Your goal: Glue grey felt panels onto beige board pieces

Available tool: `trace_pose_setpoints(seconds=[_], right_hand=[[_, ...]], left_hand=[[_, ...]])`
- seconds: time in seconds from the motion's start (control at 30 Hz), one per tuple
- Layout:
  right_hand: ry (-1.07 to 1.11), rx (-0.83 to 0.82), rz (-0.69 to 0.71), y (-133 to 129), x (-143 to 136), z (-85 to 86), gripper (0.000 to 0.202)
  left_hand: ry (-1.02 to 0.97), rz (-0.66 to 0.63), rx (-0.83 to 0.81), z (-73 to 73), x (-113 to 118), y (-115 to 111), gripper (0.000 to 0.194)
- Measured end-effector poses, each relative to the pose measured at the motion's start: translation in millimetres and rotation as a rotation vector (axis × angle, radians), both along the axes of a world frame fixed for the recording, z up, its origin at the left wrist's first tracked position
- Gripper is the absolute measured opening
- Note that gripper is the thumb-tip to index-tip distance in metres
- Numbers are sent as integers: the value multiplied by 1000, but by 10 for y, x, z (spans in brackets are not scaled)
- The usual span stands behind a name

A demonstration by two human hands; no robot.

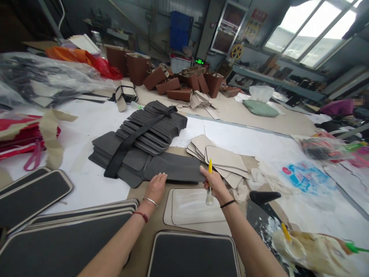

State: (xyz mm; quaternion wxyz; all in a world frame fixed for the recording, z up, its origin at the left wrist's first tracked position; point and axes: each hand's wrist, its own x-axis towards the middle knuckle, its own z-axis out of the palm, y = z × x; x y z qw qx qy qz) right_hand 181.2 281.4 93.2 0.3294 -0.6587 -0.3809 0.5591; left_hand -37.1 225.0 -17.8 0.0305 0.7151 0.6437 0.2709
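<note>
A long black panel (175,167) lies across the near right side of a pile of black pieces (147,129) with a black strap over it. At the panel's near left edge, my left hand (155,188) has its fingers closed on the rim. My right hand (215,182) grips a yellow-handled brush (210,167), bristles down, with its thumb and fingers at the panel's right end. Just below the brush is a pale rounded board (190,207) with a whitish wet-looking smear. Pale rounded pieces (227,157) lie fanned out beyond my right hand.
Dark boards with pale rims (63,238) are stacked at the left, and another dark board (194,254) lies in front. A glue-smeared container with a second yellow handle (288,242) stands at right. Brown boxes (187,80) line the back. Plastic bags (43,80) lie far left.
</note>
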Motion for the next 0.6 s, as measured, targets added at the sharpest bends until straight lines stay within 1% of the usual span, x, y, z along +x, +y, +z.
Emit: trace_pose_setpoints(seconds=[0.07,0.13,0.2,0.23,0.27,0.3,0.33,0.4,0.43,0.47,0.5,0.53,0.57,0.6], right_hand=[[-266,125,125,14,50,-22,34],[-562,313,238,-6,113,-11,31],[-795,466,327,-53,175,44,31],[-871,513,363,-82,200,85,31],[-922,547,392,-113,220,132,31],[-952,573,412,-143,235,182,31],[-966,598,414,-171,243,235,31],[-936,633,379,-219,247,338,32],[-892,638,352,-241,246,384,32],[-828,634,325,-262,246,424,33],[-744,616,312,-286,251,456,35],[-646,585,314,-311,261,478,36],[-548,546,327,-338,279,489,37],[-465,508,333,-366,305,488,39]], left_hand=[[-22,7,30,68,25,-33,28],[-69,33,68,197,65,-109,24],[-167,97,64,339,120,-221,22],[-248,130,15,400,152,-283,23],[-353,154,-79,449,188,-343,26],[-481,167,-211,486,226,-398,32],[-636,175,-370,511,267,-444,39],[-1019,211,-690,549,353,-503,48],[-1234,236,-811,571,394,-514,50],[-1453,252,-887,601,430,-513,50],[-1663,258,-915,640,460,-499,50],[-1849,250,-897,688,479,-474,48],[-2001,232,-840,742,486,-441,45],[-2117,225,-747,799,480,-402,39]])
